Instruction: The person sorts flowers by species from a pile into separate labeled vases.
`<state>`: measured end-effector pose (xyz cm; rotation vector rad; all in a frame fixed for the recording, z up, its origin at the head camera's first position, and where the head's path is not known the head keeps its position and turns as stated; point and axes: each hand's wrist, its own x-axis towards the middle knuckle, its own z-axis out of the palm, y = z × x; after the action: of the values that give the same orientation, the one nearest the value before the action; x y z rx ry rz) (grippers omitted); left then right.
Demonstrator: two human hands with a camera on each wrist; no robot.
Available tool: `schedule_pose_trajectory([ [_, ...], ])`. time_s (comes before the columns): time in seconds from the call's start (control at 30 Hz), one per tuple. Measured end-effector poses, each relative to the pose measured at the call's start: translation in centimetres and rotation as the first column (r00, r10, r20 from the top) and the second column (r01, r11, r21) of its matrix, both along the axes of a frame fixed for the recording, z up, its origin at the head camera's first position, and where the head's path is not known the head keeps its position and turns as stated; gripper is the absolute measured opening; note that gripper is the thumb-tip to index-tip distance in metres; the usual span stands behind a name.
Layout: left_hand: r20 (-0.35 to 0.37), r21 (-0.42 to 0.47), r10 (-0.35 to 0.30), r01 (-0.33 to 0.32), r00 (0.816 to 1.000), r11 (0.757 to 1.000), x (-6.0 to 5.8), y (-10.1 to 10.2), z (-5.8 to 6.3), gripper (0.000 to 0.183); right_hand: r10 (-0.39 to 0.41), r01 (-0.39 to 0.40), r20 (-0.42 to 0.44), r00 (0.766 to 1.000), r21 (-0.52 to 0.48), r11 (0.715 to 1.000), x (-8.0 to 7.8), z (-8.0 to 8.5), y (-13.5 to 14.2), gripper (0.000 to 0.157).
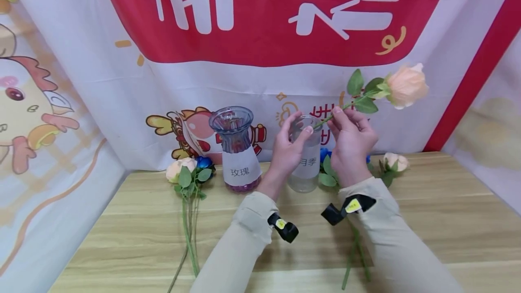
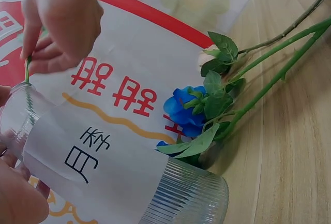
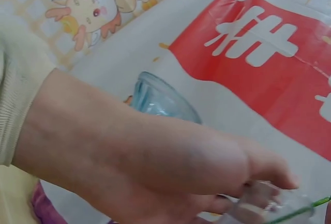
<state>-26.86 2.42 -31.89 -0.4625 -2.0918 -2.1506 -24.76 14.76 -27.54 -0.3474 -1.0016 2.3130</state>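
A peach artificial rose (image 1: pixel 407 86) leans up to the right, its green stem pinched by my right hand (image 1: pixel 352 141). The stem's lower part runs down inside the mouth of a clear glass vase (image 1: pixel 304 183), as the left wrist view also shows. My left hand (image 1: pixel 286 148) grips this vase around its neck. The vase stands on the table and bears a white paper label (image 2: pixel 93 167) with black characters. In the right wrist view, the left hand's wrist and palm side hide much of the vase.
Left of the clear vase stands a blue-purple glass vase (image 1: pixel 240 171) with a white label. Peach and blue flowers (image 1: pixel 185 171) with long stems lie on the table (image 1: pixel 134 234) at left. More blue (image 2: pixel 186 110) and peach flowers (image 1: pixel 395 163) lie at right. A printed cloth (image 1: pixel 264 76) hangs behind.
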Motion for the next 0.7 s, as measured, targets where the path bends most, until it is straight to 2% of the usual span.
schedule_pose_trajectory([
  [0.17,0.003,-0.016,0.005,-0.005,1.0,1.0,0.0,0.0,0.0,0.059,-0.004,0.0,0.069,0.998,0.056,0.998,-0.5,-0.7,-1.1,0.019],
  [0.4,-0.006,-0.011,0.016,-0.016,1.0,1.0,-0.1,-0.1,0.0,0.059,-0.012,0.004,0.074,0.997,0.112,0.994,-0.7,-1.1,-1.7,0.022],
  [0.7,-0.014,0.001,0.007,-0.007,1.0,1.0,-0.2,0.1,-0.1,0.06,0.019,-0.05,0.174,0.985,0.174,0.983,-0.3,-1.4,-1.5,0.024],
])
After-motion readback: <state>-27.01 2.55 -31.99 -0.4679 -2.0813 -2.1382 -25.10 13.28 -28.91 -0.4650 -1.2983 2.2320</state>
